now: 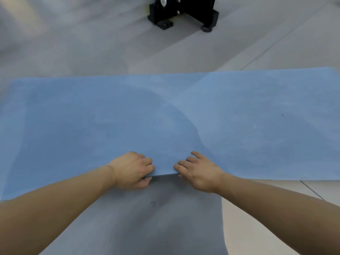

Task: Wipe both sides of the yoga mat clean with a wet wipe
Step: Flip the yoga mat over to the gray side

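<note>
Both hands are gripping the near edge of the blue mat (pixel 184 115) at the lower centre of the frame, so the step in hand is probably lifting that edge to turn the mat over. To do it well, I would be keeping the 2 grips level and raising the edge evenly, then carrying it toward the top of the frame so the mat is rolling over flat without creasing.

The left hand (pixel 132 171) is curling over the edge, fingers on top and thumb underneath, pinching it. The right hand (pixel 198 172) is lying just beside it, fingers spread on the top surface at the edge; its thumb is hidden, so whether it is pinching I cannot tell.

The mat is stretching across the middle of the frame on the grey floor (pixel 73 43), its edge slightly lifting between the hands. No wipe is showing. A black stand (pixel 184 11) is sitting at the top centre, well apart.
</note>
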